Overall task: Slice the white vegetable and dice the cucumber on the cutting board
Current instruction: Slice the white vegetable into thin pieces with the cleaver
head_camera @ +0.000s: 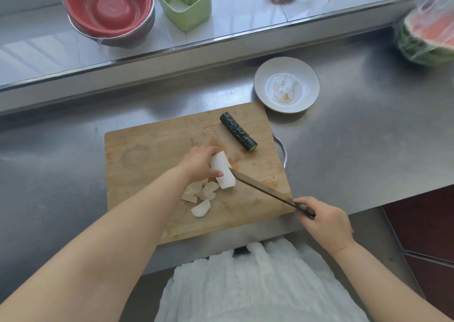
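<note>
A person's left hand (200,163) curls over a smooth white vegetable chunk (223,170) at the middle of a worn wooden cutting board (152,147), its long axis running from the board's far side toward the near edge. The right hand (324,223) grips the dark handle of a slim knife (265,190), blade tip touching the chunk. Irregular white pieces (200,197) lie just nearer than the chunk. A bumpy dark-green cucumber section (237,131) lies diagonally toward the board's far right corner. The board sits on a brushed steel table (356,150); a round pale plate (287,84) rests beyond that corner.
</note>
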A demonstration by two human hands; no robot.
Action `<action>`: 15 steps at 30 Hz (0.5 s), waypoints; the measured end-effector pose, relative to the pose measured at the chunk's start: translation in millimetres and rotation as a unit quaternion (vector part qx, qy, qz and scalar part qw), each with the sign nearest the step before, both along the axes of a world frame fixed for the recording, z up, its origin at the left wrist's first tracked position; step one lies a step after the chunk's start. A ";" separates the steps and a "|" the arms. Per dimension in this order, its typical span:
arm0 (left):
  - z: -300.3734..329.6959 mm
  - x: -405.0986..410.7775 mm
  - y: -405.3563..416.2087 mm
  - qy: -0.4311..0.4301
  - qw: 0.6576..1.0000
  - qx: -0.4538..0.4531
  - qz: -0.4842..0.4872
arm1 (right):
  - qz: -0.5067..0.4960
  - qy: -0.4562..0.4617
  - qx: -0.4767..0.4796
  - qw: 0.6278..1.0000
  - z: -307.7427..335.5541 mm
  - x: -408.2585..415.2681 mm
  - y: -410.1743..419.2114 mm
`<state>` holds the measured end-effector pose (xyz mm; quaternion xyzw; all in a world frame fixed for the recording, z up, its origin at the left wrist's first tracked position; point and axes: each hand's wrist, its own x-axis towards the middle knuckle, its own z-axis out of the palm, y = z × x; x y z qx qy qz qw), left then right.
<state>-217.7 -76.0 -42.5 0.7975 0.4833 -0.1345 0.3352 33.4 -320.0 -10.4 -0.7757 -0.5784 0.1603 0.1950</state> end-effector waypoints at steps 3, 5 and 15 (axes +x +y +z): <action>-6.7 2.1 -10.6 0.031 0.998 0.030 -0.041 | -0.103 0.075 -0.045 0.991 2.2 -6.6 3.0; -6.2 3.4 -13.7 0.033 0.998 0.036 -0.041 | -0.148 0.114 -0.075 0.980 2.5 -10.5 8.5; 38.1 -47.2 -11.7 -0.272 0.910 -0.122 0.289 | -0.199 0.388 -0.142 0.889 13.4 -56.5 57.0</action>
